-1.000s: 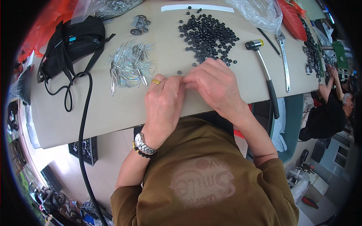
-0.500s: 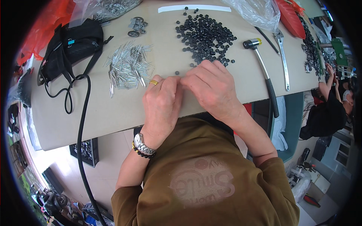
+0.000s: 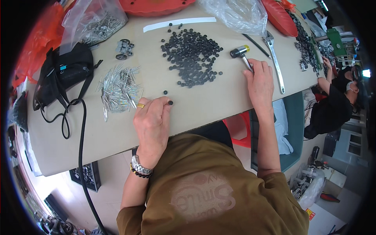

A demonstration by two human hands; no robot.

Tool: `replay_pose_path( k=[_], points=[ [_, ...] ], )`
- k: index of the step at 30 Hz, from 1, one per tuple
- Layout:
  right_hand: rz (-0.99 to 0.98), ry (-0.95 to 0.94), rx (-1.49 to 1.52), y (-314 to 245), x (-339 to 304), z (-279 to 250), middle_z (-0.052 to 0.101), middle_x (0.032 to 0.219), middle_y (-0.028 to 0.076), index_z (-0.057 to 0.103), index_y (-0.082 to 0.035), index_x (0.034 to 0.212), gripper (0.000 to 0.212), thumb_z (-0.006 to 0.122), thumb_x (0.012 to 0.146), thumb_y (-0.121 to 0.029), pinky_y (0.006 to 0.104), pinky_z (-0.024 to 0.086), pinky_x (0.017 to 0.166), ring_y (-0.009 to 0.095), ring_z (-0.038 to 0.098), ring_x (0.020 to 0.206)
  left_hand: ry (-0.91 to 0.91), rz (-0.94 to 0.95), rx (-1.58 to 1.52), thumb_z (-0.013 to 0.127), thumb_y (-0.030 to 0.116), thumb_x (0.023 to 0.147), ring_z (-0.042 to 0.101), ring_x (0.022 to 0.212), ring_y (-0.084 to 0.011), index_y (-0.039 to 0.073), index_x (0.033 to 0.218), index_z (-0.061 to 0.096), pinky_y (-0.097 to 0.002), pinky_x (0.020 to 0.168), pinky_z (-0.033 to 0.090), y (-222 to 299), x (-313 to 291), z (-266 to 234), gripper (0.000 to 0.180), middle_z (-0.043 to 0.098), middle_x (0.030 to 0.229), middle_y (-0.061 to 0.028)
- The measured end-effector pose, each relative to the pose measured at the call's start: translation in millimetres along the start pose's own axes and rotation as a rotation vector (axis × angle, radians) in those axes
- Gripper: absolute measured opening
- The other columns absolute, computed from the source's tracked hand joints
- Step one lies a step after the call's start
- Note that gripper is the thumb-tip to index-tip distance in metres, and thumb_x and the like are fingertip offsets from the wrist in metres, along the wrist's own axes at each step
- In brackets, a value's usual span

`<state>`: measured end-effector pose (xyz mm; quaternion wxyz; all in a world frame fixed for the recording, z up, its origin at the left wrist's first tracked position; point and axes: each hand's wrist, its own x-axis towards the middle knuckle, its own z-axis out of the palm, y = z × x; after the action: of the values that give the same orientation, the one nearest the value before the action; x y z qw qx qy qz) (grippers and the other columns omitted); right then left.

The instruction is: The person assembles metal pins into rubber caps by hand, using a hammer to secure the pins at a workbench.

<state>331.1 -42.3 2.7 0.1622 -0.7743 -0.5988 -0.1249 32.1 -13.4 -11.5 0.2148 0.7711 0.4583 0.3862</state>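
Right-hand fingers (image 3: 266, 69) are gripping the slanting hammer (image 3: 239, 51) near its head, left-hand fingers (image 3: 159, 105) pinching a black cap (image 3: 170, 103) leftward of it.

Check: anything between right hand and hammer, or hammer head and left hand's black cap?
Nothing visible between right hand and hammer. Straight from its head to the black cap in the left hand: the cap pile, its near-right edge.

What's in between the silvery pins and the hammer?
A big pile of little black round pieces lies between the silvery pins and the hammer, as the head view shows.
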Motion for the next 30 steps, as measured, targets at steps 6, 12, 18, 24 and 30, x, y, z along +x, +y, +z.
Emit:
replay_pose_path(
  k=[6, 12, 18, 24, 30],
  points=[
    [-0.025, 0.032, 0.108, -13.0, -3.2, -4.8, 0.059, 0.102, 0.016, 0.062, -0.003, 0.119, 0.025, 0.062, 0.094, -0.003, 0.0481, 0.050, 0.078, 0.036, 0.060, 0.092, 0.028, 0.024, -0.018, 0.075, -0.005, 0.078, 0.059, 0.074, -0.0269, 0.001, 0.089, 0.071, -0.0373, 0.069, 0.049, -2.3, 3.1, 3.2, 0.013, 0.069, 0.079, -0.0101],
    [-0.452, -0.167, 0.535, -77.2, -11.7, -68.8, 0.058, 0.098, 0.016, 0.061, 0.000, 0.123, 0.034, 0.059, 0.090, 0.002, 0.0430, 0.055, 0.067, 0.035, 0.063, 0.082, 0.017, -0.006, -0.026, 0.075, -0.004, 0.078, 0.059, 0.074, -0.0275, 0.001, 0.090, 0.071, -0.0377, 0.069, 0.048, -2.6, 1.7, 1.4, 0.013, 0.068, 0.077, -0.0102],
    [-0.467, -0.392, 0.517, -103.0, -21.2, -64.8, 0.054, 0.097, 0.010, 0.060, -0.003, 0.129, 0.040, 0.059, 0.089, 0.000, 0.0400, 0.054, 0.057, 0.028, 0.064, 0.072, -0.010, -0.006, 0.015, 0.075, -0.003, 0.078, 0.059, 0.073, -0.0315, 0.001, 0.089, 0.071, -0.0407, 0.069, 0.048, 0.4, 4.3, 0.9, 0.012, 0.068, 0.076, -0.0123],
    [-0.497, -0.430, 0.428, -106.1, -17.4, -62.2, 0.052, 0.096, 0.010, 0.058, -0.004, 0.132, 0.042, 0.059, 0.090, -0.002, 0.0402, 0.053, 0.056, 0.029, 0.064, 0.073, 0.015, 0.015, -0.016, 0.075, -0.003, 0.078, 0.060, 0.073, -0.0323, 0.001, 0.087, 0.070, -0.0408, 0.069, 0.049, -4.6, 1.9, 2.3, 0.011, 0.069, 0.077, -0.0129],
    [-0.489, -0.311, 0.540, -108.8, -16.5, -75.1, 0.053, 0.097, 0.010, 0.058, -0.004, 0.131, 0.041, 0.057, 0.090, -0.001, 0.0425, 0.053, 0.056, 0.031, 0.064, 0.073, 0.008, 0.011, -0.005, 0.075, -0.004, 0.077, 0.060, 0.073, -0.0322, 0.001, 0.087, 0.070, -0.0406, 0.069, 0.050, -2.5, 3.0, 2.1, 0.012, 0.069, 0.078, -0.0126]
  ],
)
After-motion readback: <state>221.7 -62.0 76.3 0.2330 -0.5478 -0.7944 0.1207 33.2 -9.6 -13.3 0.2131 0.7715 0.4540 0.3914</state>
